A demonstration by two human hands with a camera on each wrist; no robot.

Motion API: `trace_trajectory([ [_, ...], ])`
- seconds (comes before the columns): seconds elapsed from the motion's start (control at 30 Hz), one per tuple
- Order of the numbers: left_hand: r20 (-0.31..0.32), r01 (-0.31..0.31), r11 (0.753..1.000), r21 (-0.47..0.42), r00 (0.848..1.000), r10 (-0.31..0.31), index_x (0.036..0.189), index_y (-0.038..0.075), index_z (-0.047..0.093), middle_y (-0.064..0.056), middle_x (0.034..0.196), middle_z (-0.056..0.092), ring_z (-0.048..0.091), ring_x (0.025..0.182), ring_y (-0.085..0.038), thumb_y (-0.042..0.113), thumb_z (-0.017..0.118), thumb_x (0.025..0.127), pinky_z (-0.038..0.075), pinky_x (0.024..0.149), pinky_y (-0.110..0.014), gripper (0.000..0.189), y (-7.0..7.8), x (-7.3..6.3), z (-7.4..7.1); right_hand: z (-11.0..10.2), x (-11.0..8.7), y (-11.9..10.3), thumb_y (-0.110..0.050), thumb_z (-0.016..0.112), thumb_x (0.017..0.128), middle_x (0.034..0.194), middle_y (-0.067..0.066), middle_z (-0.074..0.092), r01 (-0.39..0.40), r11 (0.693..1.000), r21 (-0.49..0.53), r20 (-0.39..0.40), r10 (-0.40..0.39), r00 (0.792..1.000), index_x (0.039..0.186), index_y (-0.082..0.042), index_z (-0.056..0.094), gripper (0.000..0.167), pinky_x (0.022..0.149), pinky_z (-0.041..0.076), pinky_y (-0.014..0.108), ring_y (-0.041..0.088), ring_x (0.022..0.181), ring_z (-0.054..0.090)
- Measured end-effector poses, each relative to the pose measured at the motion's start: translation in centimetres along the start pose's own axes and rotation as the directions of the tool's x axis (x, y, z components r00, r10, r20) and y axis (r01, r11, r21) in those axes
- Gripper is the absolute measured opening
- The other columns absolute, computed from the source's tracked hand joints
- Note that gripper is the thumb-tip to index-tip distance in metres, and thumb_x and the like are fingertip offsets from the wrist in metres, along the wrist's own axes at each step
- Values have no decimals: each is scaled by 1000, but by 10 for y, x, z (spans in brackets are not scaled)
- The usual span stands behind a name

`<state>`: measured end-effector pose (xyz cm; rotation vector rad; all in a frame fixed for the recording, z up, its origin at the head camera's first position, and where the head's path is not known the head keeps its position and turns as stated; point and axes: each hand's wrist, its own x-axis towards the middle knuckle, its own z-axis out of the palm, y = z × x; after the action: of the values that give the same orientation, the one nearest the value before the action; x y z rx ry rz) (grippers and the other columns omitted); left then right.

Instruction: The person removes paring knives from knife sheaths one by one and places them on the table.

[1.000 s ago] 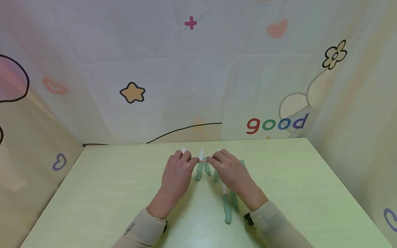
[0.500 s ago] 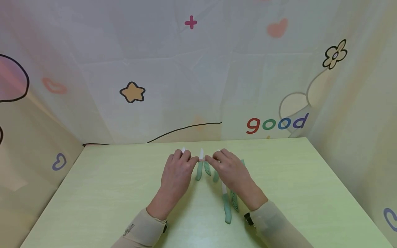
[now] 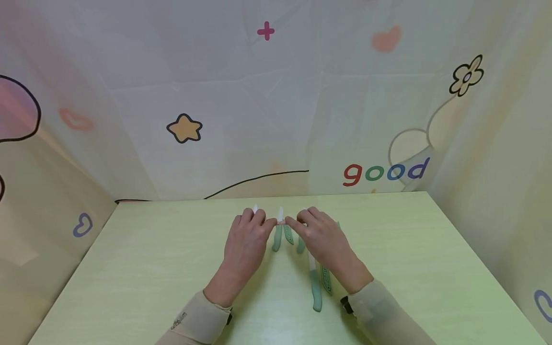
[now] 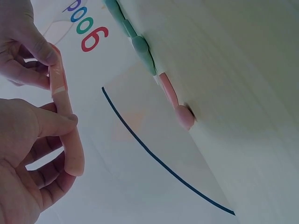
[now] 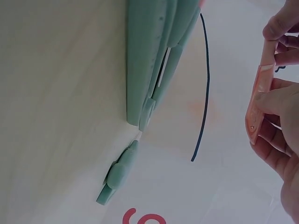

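Note:
My left hand [image 3: 247, 244] pinches the pink handle [image 4: 74, 149] of a small knife between thumb and fingers. My right hand [image 3: 321, 239] grips the pink sheath [image 5: 258, 105], which covers the knife's blade and meets the handle. In the head view, both hands hide most of this knife. Below it on the table lie a green-handled knife [image 3: 277, 238] with a white blade and a green sheath [image 3: 288, 234]. Another green handle [image 3: 300, 246] shows partly beside my right hand. Nearer lie a longer green-handled knife [image 3: 316, 290] and a slotted green sheath [image 3: 326, 279].
A pale wooden table [image 3: 146, 268] extends around the hands. In the left wrist view, a pink piece [image 4: 184, 116] lies on it past the green ones. A white blade tip [image 3: 255, 208] shows behind my left hand. A printed curtain [image 3: 241, 120] hangs behind.
My right fingertips have come very slightly closer to my left ones along the pink knife. The left hand and the things on the table look unmoved.

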<state>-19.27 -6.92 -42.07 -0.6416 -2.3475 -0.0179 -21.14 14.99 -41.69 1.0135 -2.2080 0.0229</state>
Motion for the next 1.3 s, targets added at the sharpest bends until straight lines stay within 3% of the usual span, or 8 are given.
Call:
trace_trajectory([
  [0.57, -15, 2, 999, -48, 1000, -2, 110, 16, 83, -4, 91, 64, 55, 85, -26, -5, 83, 86, 50, 67, -35, 32, -3, 1, -2, -2, 1, 2, 7, 88, 81, 97, 6, 69, -23, 999, 41, 11, 22, 1000, 119, -13, 79, 44, 79, 59, 29, 24, 94, 65],
  [0.8, -12, 7, 999, -51, 1000, -7, 111, 16, 83, -3, 90, 63, 54, 85, -25, -5, 82, 87, 50, 68, -35, 32, -4, 2, -2, -2, 0, 3, 8, 87, 81, 96, 6, 68, -40, 997, 71, 0, 40, 999, 118, -13, 80, 43, 75, 59, 29, 24, 93, 65],
  [1.3, -15, 5, 999, -44, 1000, -6, 110, 16, 83, -4, 89, 64, 54, 84, -26, -6, 82, 87, 49, 67, -35, 32, -3, 1, -3, -2, -2, 4, 6, 89, 81, 97, 7, 68, -40, 999, 37, 29, 39, 999, 119, -12, 80, 43, 77, 59, 29, 25, 95, 65],
])
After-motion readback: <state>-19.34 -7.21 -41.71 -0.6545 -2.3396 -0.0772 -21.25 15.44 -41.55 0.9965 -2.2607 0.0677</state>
